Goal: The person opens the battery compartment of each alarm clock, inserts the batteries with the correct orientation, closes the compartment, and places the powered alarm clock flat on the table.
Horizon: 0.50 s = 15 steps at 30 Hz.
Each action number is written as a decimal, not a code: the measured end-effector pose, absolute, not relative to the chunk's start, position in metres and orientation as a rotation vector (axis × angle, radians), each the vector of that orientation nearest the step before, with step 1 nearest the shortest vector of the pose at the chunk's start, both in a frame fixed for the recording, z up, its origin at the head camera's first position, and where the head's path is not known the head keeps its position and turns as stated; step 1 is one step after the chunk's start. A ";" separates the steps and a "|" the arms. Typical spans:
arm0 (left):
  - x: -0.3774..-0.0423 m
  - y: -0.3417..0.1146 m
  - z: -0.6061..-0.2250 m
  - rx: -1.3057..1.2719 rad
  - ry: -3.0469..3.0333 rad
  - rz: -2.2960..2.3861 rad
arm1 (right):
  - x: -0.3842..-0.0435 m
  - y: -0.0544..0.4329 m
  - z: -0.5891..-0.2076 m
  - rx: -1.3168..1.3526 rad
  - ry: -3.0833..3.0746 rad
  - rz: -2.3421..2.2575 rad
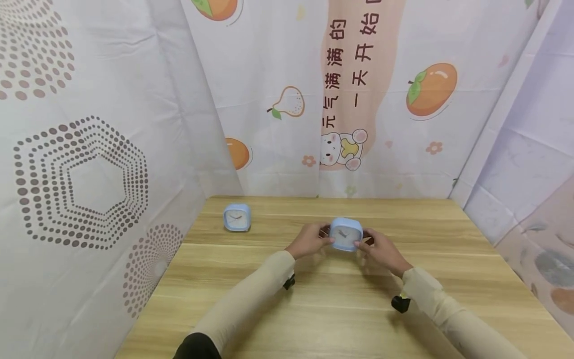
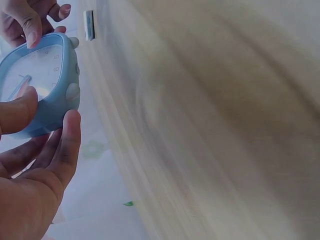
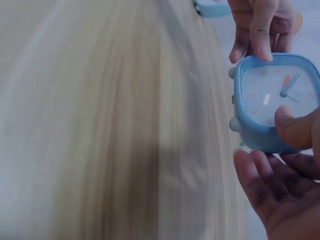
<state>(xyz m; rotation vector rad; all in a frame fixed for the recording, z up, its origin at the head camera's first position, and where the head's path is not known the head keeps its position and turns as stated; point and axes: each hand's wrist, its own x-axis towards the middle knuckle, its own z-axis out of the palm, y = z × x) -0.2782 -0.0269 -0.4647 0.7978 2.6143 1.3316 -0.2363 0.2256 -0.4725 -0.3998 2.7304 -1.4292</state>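
A light blue alarm clock (image 1: 346, 234) with a white dial is held between both hands, tilted, over the wooden table. The left hand (image 1: 311, 240) grips one side, its thumb on the front and its fingers behind. On the opposite side the right hand (image 1: 381, 251) grips it the same way. Two pale rounded knobs stick out of the clock's edge in the left wrist view, where the left hand (image 2: 37, 185) is close to the camera. In the right wrist view the right hand's (image 3: 280, 200) thumb lies over the dial's rim.
A second light blue clock (image 1: 237, 218) stands at the back left of the wooden table (image 1: 314, 319). Printed curtains (image 1: 269, 60) hang behind the table and along both sides. A small pale item (image 2: 89, 25), too unclear to name, shows near the table edge in the left wrist view.
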 end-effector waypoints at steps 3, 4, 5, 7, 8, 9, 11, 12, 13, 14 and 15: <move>-0.285 -0.023 -0.463 0.787 2.612 1.342 | -0.244 0.229 -0.472 -0.432 2.757 -1.416; -0.287 -0.022 -0.464 0.786 2.616 1.346 | -0.246 0.230 -0.472 -0.435 2.758 -1.419; -0.289 -0.020 -0.464 0.789 2.621 1.351 | -0.249 0.231 -0.471 -0.438 2.758 -1.422; -0.294 -0.018 -0.465 0.799 2.639 1.353 | -0.254 0.232 -0.471 -0.446 2.777 -1.413; -0.296 -0.017 -0.465 0.800 2.649 1.348 | -0.256 0.233 -0.471 -0.458 2.793 -1.400; -0.298 -0.015 -0.466 0.800 2.657 1.349 | -0.259 0.234 -0.471 -0.471 2.818 -1.384; -0.301 -0.013 -0.466 0.796 2.675 1.345 | -0.263 0.234 -0.471 -0.472 2.866 -1.360; -0.303 -0.012 -0.466 0.788 2.679 1.348 | -0.265 0.235 -0.471 -0.473 2.886 -1.350; -0.304 -0.010 -0.467 0.779 2.686 1.345 | -0.267 0.235 -0.471 -0.472 2.894 -1.345; -0.306 -0.009 -0.468 0.767 2.688 1.346 | -0.269 0.236 -0.472 -0.470 2.895 -1.346; -0.308 -0.008 -0.468 0.753 2.687 1.350 | -0.271 0.237 -0.472 -0.459 2.897 -1.347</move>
